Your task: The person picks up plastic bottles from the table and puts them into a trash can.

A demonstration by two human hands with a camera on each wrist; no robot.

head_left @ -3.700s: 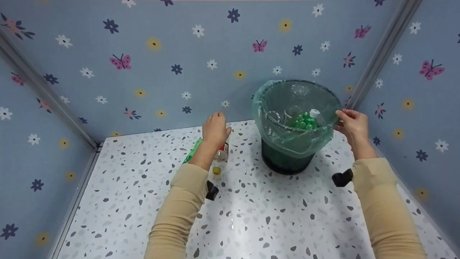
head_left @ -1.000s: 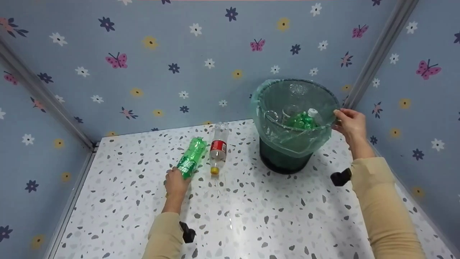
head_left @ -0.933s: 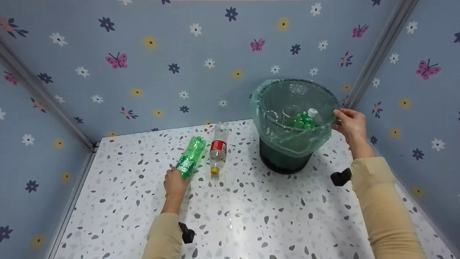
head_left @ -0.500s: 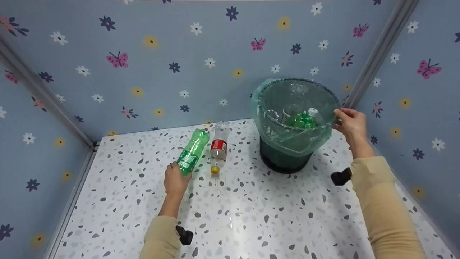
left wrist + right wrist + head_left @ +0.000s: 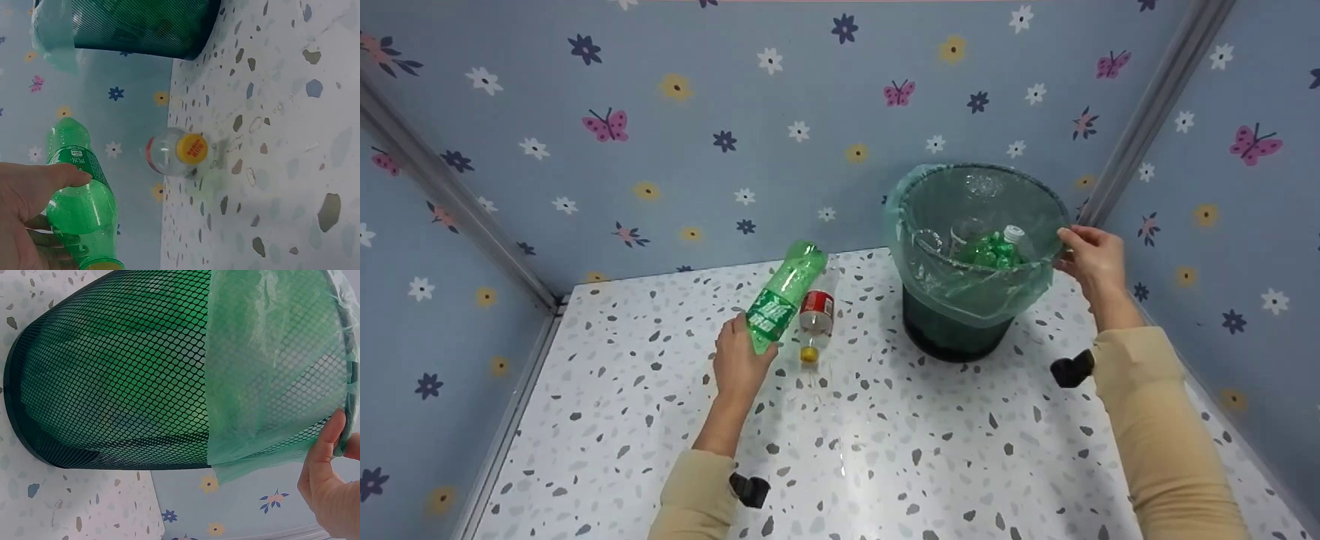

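Observation:
My left hand (image 5: 741, 360) grips a green plastic bottle (image 5: 784, 295) around its neck end, holding it tilted above the floor with its base toward the wall. In the left wrist view the thumb lies across the green label of the bottle (image 5: 84, 214). Just right of it, a clear bottle (image 5: 817, 311) with a red label and yellow cap lies on the floor, its far end partly hidden. My right hand (image 5: 1096, 262) pinches the lined rim of a black mesh waste bin (image 5: 960, 337), thumb inside. The right wrist view shows fingers on the outside of the green bag (image 5: 270, 382).
Inside the bin are a crumpled green bottle (image 5: 994, 251) with a white cap and some clear plastic. A blue flowered wall (image 5: 780, 180) stands behind, with side panels left and right. Wet spots mark the speckled white surface (image 5: 915, 450) near the yellow cap.
My left hand, earlier over the clear bottle, went to the green bottle. It has since raised that bottle and shifted it right toward the clear one. The right hand stays at the bin rim.

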